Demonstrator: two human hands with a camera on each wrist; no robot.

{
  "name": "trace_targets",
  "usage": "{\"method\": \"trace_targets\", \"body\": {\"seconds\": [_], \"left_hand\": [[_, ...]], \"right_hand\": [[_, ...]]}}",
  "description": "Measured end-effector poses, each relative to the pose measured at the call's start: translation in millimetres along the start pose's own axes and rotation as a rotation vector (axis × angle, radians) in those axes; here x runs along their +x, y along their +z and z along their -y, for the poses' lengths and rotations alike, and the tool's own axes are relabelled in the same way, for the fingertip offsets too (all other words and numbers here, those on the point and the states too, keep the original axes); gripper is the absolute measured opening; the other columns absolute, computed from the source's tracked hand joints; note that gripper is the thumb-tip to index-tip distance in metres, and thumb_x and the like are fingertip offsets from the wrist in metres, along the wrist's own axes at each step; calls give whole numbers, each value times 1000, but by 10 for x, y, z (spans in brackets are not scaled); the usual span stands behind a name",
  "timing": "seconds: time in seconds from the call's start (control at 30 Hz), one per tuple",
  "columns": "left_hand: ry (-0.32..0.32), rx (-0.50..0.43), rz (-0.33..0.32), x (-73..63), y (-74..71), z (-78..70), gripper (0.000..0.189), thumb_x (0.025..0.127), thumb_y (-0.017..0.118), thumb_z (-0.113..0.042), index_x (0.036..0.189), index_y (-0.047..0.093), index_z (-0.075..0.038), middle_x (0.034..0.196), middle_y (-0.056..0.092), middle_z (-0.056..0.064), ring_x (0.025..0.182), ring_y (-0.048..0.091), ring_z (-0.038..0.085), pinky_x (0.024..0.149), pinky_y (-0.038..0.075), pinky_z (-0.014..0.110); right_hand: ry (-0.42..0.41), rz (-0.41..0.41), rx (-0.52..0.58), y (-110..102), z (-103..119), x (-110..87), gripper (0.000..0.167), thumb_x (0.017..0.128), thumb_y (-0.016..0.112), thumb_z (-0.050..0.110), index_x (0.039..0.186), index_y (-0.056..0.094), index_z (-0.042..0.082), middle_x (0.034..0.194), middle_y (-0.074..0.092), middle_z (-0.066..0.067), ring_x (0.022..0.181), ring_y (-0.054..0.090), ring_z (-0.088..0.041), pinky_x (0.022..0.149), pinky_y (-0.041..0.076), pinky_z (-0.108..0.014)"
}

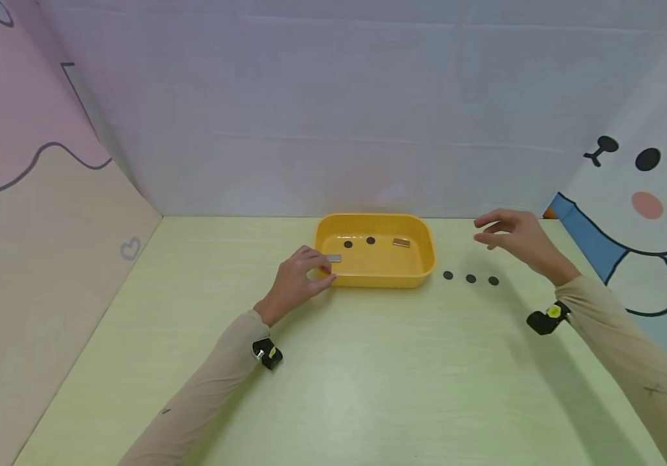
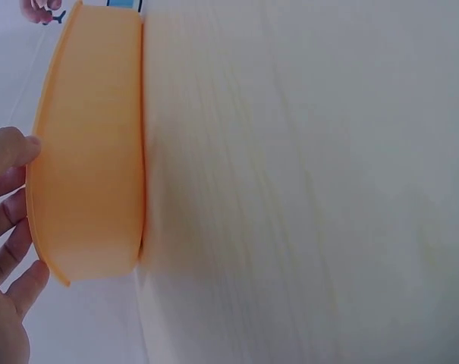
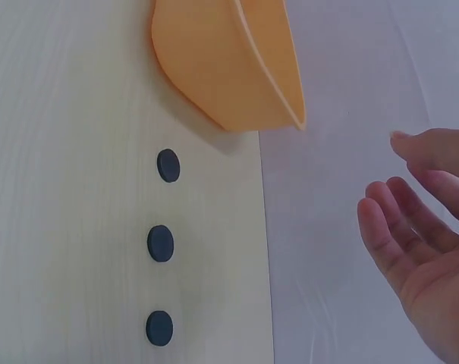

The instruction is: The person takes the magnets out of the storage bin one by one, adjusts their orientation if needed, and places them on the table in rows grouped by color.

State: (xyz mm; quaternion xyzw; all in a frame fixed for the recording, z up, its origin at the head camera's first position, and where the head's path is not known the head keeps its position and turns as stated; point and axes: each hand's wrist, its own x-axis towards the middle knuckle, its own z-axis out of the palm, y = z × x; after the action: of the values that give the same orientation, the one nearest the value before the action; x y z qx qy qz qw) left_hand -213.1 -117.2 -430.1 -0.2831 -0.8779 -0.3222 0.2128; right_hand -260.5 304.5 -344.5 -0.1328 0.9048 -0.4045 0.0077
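A shallow yellow tray (image 1: pixel 382 281) stands against the back wall. My left hand (image 1: pixel 301 278) holds its front left corner, with curled fingers over the rim and the thumb at the outer edge. In the left wrist view the fingertips (image 2: pixel 38 277) are right at the rim, and the lower parts of some fingers are hidden behind it. Inside lie two dark discs (image 1: pixel 371 241) and two small metallic bars (image 1: pixel 401 243), one partly covered by my left fingers. To the right of the tray my right hand (image 1: pixel 519 239) hovers above the table, fingers loosely bent and holding nothing.
Three dark discs (image 1: pixel 471 279) lie in a row on the pale wooden table (image 1: pixel 333 375), just right of the tray. A white cloth wall (image 1: pixel 333 116) rises along the table's back edge. Printed cartoon panels (image 1: pixel 647 213) stand at both sides.
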Motion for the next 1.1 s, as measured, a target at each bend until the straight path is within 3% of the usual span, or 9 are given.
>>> {"method": "trace_targets", "body": {"seconds": [0.3, 0.6, 0.87, 1.1], "left_hand": [[9, -4, -4, 5, 29, 9, 13, 78, 76, -23, 78, 66, -15, 85, 66, -5, 89, 54, 13, 70, 50, 30], [6, -15, -5, 9, 28, -22, 13, 78, 77, -22, 78, 66, -14, 86, 67, -4, 89, 54, 14, 73, 50, 31], [8, -14, -6, 15, 20, -41, 13, 78, 77, -22, 78, 66, -14, 86, 67, -4, 90, 55, 15, 73, 50, 32], [-6, -6, 1, 5, 15, -8, 13, 78, 77, -22, 78, 66, -14, 85, 67, -4, 90, 54, 14, 74, 50, 32]], "right_hand": [[-47, 12, 59, 59, 92, 70, 30, 87, 70, 21, 111, 64, 4, 108, 61, -3, 84, 63, -9, 67, 53, -25], [-71, 30, 105, 98, 241, 132, 31, 86, 70, 19, 112, 64, 3, 106, 62, -3, 86, 64, -14, 67, 53, -26], [-65, 44, 117, 181, 285, 252, 31, 87, 70, 20, 111, 63, 2, 106, 63, -6, 83, 64, -9, 68, 53, -27], [-100, 60, 165, 259, 301, 345, 29, 86, 70, 16, 109, 64, -1, 103, 64, -8, 84, 66, -19, 67, 54, -29]]}}
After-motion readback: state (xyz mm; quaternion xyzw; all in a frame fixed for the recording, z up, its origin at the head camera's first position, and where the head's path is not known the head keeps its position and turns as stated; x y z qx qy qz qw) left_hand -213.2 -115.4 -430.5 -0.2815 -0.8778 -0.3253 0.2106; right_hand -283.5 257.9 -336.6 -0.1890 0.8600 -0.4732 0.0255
